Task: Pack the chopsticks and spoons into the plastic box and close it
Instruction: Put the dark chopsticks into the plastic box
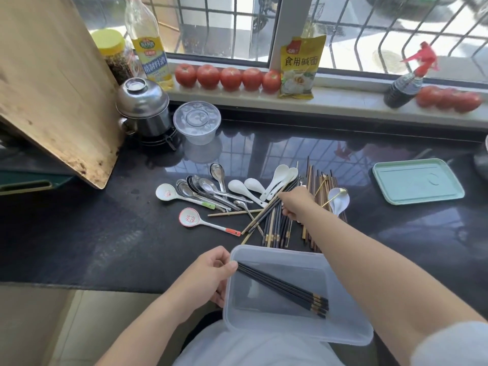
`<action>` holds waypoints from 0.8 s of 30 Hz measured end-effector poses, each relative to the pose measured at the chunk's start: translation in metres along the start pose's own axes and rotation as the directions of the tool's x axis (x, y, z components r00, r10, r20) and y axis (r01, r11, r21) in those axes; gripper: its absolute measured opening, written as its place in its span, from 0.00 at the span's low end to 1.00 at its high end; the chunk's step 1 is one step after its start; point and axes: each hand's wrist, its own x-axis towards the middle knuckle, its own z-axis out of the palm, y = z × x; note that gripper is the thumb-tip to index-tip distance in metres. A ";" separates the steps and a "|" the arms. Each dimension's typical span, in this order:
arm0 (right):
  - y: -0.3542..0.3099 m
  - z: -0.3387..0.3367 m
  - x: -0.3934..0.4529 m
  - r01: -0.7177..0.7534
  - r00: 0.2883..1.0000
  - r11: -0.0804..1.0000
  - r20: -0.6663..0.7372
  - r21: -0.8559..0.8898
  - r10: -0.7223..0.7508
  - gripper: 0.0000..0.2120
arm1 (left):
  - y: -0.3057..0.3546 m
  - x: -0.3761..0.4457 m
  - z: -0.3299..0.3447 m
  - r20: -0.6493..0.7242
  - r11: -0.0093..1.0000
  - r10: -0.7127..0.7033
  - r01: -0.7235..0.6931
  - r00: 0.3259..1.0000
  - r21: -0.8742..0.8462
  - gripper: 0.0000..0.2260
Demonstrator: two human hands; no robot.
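- Where writing can be read, it is found on the yellow packet (299,65) at the window, well beyond the fingers, printed 食用碱面; the oil bottle (148,40) carries a yellow label whose characters are too blurred to be read.
- The left hand (208,276) is held at the near left rim of the plastic box (343,307), its fingers curled over that rim with the thumb on top, so the box is gripped.
- A bundle of dark chopsticks (285,287) is laid slantwise inside the box, one end just beside the left thumb.
- The right arm is stretched forward over the box, and the right hand (295,203) is lowered palm-down onto the chopstick pile (277,223) on the dark surface (79,233).
- Its fingers are curled round several dark chopsticks from that pile.
- The spoons (211,191), metal and white, are spread to the left of the right fingers.
- The green lid (418,180) is seen well to their right.
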 end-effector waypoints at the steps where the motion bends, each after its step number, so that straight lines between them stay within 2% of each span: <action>1: 0.003 0.007 0.009 -0.020 0.999 1.000 -0.037 0.016 0.020 0.10 | -0.001 -0.001 0.000 -0.009 1.000 -0.003 0.003 1.000 0.002 0.11; 6: 0.015 0.030 0.039 -0.023 0.983 0.996 -0.181 -0.082 0.007 0.08 | -0.004 -0.003 0.002 -0.050 1.000 -0.003 0.004 0.999 0.008 0.10; 8: 0.011 0.032 0.043 -0.065 0.980 0.998 -0.189 -0.019 0.060 0.05 | -0.005 -0.003 0.003 -0.061 1.000 0.001 0.000 0.998 0.015 0.10; 10: 0.009 0.032 0.050 -0.119 0.978 0.978 -0.151 0.169 0.145 0.03 | -0.004 -0.003 0.003 -0.061 1.000 0.000 0.001 0.998 0.014 0.10; 11: 0.009 0.030 0.052 -0.158 0.977 0.949 -0.095 0.273 0.190 0.07 | -0.004 -0.004 0.003 -0.059 1.000 -0.001 0.002 0.998 0.012 0.10; 14: 0.010 0.009 0.048 -0.192 0.981 0.912 0.043 0.363 0.190 0.11 | -0.002 -0.003 0.002 -0.055 1.000 -0.001 0.001 0.999 0.001 0.10; 16: -0.002 -0.024 0.021 -0.078 0.996 0.927 0.063 0.366 0.059 0.08 | -0.001 -0.003 0.001 -0.051 1.000 0.001 -0.001 0.999 -0.007 0.11; 18: -0.014 -0.066 -0.022 0.160 0.981 0.922 0.049 0.352 -0.189 0.07 | 0.001 -0.001 0.000 -0.046 1.000 0.004 -0.005 0.999 -0.021 0.11; 19: -0.019 -0.087 -0.050 0.308 0.938 0.898 0.057 0.313 -0.342 0.07 | 0.001 0.000 0.000 -0.044 1.000 0.004 -0.006 0.999 -0.031 0.11; 21: -0.021 -0.117 -0.108 0.571 0.795 0.815 0.178 0.101 -0.579 0.06 | 0.003 0.002 0.000 -0.034 0.999 0.005 -0.006 0.999 -0.050 0.11; 22: -0.015 -0.120 -0.130 0.668 0.725 0.741 0.286 -0.069 -0.627 0.07 | 0.003 0.003 0.000 -0.028 0.998 0.004 -0.006 1.000 -0.058 0.11; 24: 0.009 -0.103 -0.155 0.769 0.639 0.500 0.508 -0.399 -0.577 0.09 | 0.004 0.005 0.000 -0.013 0.997 0.000 -0.001 1.000 -0.075 0.10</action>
